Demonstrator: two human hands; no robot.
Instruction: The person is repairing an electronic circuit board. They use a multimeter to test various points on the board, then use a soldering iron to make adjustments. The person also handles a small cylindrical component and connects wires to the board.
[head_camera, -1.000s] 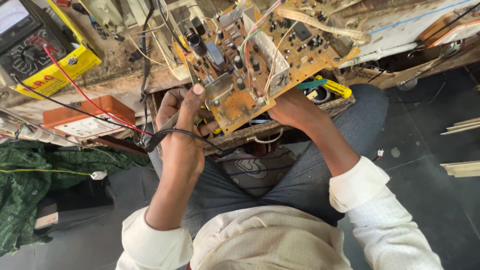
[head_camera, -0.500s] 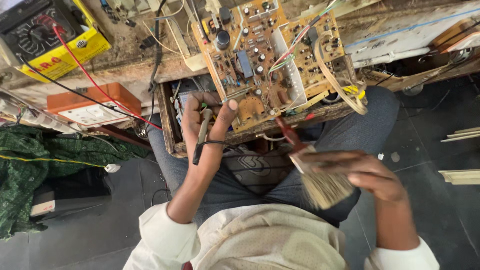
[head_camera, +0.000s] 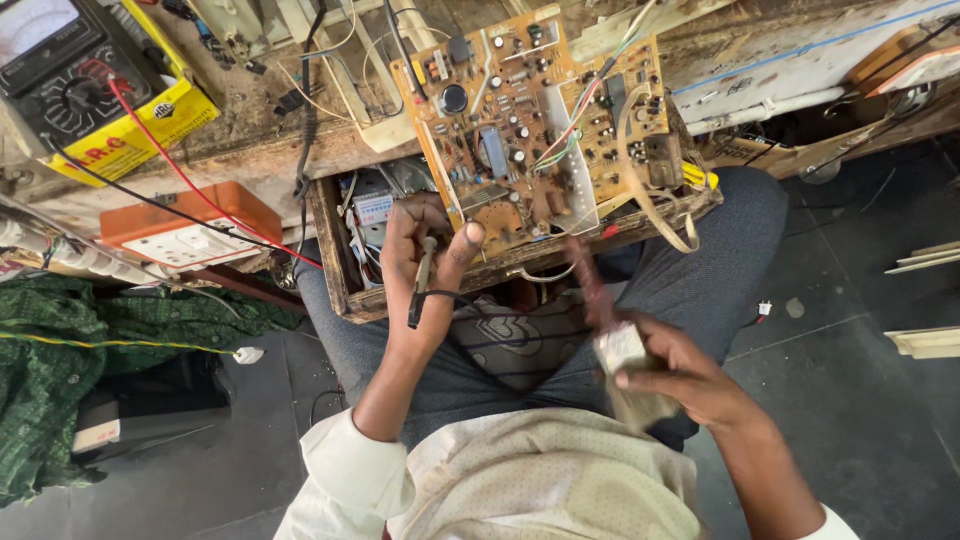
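Nearest, the right hand (head_camera: 690, 385) grips a paintbrush (head_camera: 615, 335), blurred with motion; half a second ago it was lower and further right, so it has swung up toward the circuit board (head_camera: 540, 125), which looks like dust-brushing under way. Further off, the left hand (head_camera: 425, 265) stays closed around a soldering iron (head_camera: 422, 285), thumb against the board's near edge. The board, propped over the open drawer (head_camera: 335, 260), has tilted since then.
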